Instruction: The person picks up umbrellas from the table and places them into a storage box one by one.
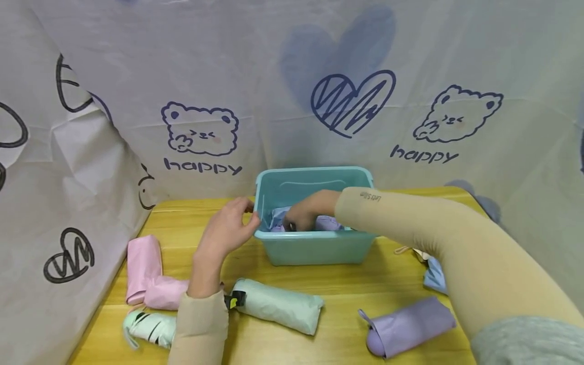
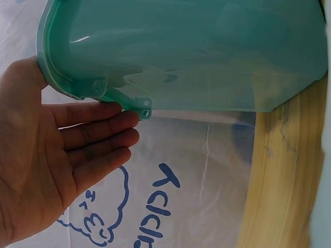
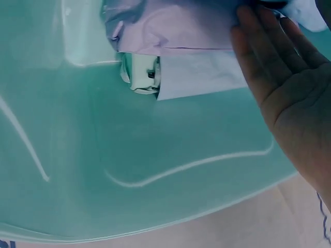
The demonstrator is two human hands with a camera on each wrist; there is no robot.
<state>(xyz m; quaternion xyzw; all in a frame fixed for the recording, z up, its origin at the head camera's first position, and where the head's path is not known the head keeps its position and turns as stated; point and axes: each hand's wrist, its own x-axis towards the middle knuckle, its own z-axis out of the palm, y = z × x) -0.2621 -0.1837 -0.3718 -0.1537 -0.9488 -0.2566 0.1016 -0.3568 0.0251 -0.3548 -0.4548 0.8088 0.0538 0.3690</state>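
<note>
A teal plastic bin [image 1: 319,251] stands at the back of the table. At its left end is my left hand [image 1: 231,225]; in the left wrist view its straight fingers [image 2: 101,126] touch the corner below the rim. My right hand [image 1: 306,210] reaches down inside the bin. In the right wrist view its fairly straight fingers [image 3: 264,51] lie against the end of a purple sleeved bundle [image 3: 181,26], like a folded umbrella; its thumb is hidden. Beneath that bundle show a pale blue sleeve [image 3: 201,77] and a pale green end [image 3: 140,72].
In front of the bin lie a mint-green sleeved bundle [image 1: 283,304] and a purple folded umbrella [image 1: 410,327]. Pink bundles [image 1: 145,266] and a green striped one [image 1: 152,327] are at left. A blue bundle [image 1: 435,276] sits partly behind my right sleeve. Printed cloth [image 1: 274,137] hangs behind the table.
</note>
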